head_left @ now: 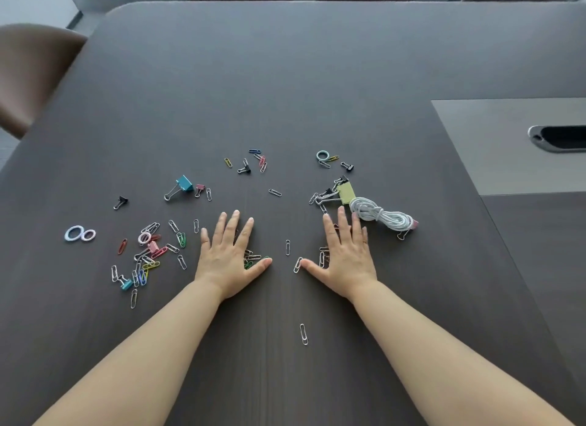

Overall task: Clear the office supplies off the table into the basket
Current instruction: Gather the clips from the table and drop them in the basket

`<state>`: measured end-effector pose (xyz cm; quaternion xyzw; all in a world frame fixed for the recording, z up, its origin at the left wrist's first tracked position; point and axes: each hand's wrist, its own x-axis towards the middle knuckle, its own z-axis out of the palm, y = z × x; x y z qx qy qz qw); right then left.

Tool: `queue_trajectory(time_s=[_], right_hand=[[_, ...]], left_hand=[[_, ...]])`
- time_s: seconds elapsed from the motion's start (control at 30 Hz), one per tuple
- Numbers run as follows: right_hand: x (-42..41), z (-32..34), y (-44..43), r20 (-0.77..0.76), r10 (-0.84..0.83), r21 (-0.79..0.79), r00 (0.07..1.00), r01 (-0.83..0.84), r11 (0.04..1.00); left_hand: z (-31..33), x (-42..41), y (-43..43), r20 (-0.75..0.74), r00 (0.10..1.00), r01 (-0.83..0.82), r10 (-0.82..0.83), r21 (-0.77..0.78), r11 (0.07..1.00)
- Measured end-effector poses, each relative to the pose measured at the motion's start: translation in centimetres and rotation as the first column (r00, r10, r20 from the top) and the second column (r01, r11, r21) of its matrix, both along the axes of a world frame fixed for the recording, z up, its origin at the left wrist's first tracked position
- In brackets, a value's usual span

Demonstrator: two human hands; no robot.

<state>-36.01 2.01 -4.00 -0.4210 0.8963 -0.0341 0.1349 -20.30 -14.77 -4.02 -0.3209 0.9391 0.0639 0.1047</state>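
Note:
My left hand (229, 254) and my right hand (345, 251) lie flat on the dark table (285, 92), fingers straight and spread, palms down. Each covers a few paper clips. Several coloured and silver paper clips (149, 254) are scattered to the left. A teal binder clip (184, 184) lies beyond them, and a yellow-green binder clip (346, 193) lies just past my right fingers. A coiled white cord (383, 218) sits right of my right hand. Two pale rings (80, 234) lie at far left. No basket is in view.
A grey inset panel (507, 172) with a cable slot (558, 137) sits at the right. Brown chairs stand at the left edge (28, 76) and along the far side. A single silver clip (303, 333) lies near me between my forearms.

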Motion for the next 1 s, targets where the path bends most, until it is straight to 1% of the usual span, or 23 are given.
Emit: queue_trajectory(time_s=[0.1, 0.23, 0.37, 0.43, 0.5, 0.6, 0.67, 0.73, 0.8, 0.83, 0.87, 0.93, 1.0], right_hand=[[-1.6, 0.1, -1.8, -0.017, -0.015, 0.012, 1.000, 0.015, 1.000], [-3.7, 0.2, -4.1, -0.074, 0.003, 0.002, 0.997, -0.003, 1.000], [-5.2, 0.2, -5.7, -0.078, -0.014, 0.052, 0.997, 0.018, 0.998], [-5.1, 0.0, -5.8, -0.095, 0.021, 0.071, 0.995, -0.014, 0.997], [-4.3, -0.1, -5.4, -0.101, 0.061, 0.055, 0.993, -0.056, 0.997], [-1.9, 0.0, -4.3, -0.060, 0.135, 0.024, 0.989, -0.134, 0.991], [0.2, -0.1, -3.1, -0.027, 0.191, -0.036, 0.981, -0.192, 0.981], [2.3, -0.3, -1.6, -0.044, 0.207, -0.182, 0.977, -0.211, 0.960], [3.6, -0.4, -0.3, -0.054, 0.151, -0.340, 0.987, -0.160, 0.927], [3.9, -0.3, 0.2, -0.053, 0.110, -0.384, 0.992, -0.122, 0.915], [4.2, -0.3, 0.7, -0.050, 0.076, -0.395, 0.996, -0.090, 0.914], [4.7, -0.2, 1.1, -0.026, 0.048, -0.338, 0.999, -0.054, 0.940], [4.6, -0.1, 0.8, -0.003, 0.078, -0.197, 0.997, -0.077, 0.977]], left_hand=[[-0.2, -0.5, -1.0, -0.034, 0.999, 0.043, -0.042, 0.006, 0.999], [-0.3, -1.6, -3.0, -0.016, 1.000, 0.026, -0.026, -0.037, 0.999], [-0.5, -2.8, -4.8, -0.022, 0.999, 0.037, -0.037, -0.017, 0.999], [-0.5, -3.0, -5.1, -0.042, 0.996, 0.075, -0.076, -0.014, 0.997], [-0.5, -2.9, -5.0, -0.082, 0.990, 0.114, -0.113, 0.009, 0.993], [-0.8, -2.2, -4.2, -0.169, 0.975, 0.154, -0.143, 0.055, 0.987], [-1.0, -1.5, -3.4, -0.241, 0.961, 0.158, -0.135, 0.077, 0.984], [-1.2, -0.3, -2.3, -0.324, 0.934, 0.181, -0.149, 0.071, 0.981], [-1.3, 1.3, -1.2, -0.441, 0.883, 0.201, -0.161, 0.046, 0.979], [-1.3, 2.1, -0.7, -0.482, 0.862, 0.203, -0.158, 0.043, 0.978], [-1.3, 2.9, -0.3, -0.502, 0.850, 0.207, -0.159, 0.040, 0.978], [-1.4, 4.4, 0.3, -0.467, 0.861, 0.221, -0.202, -0.015, 0.975], [-1.6, 5.5, 0.5, -0.337, 0.912, 0.210, -0.233, -0.104, 0.972]])
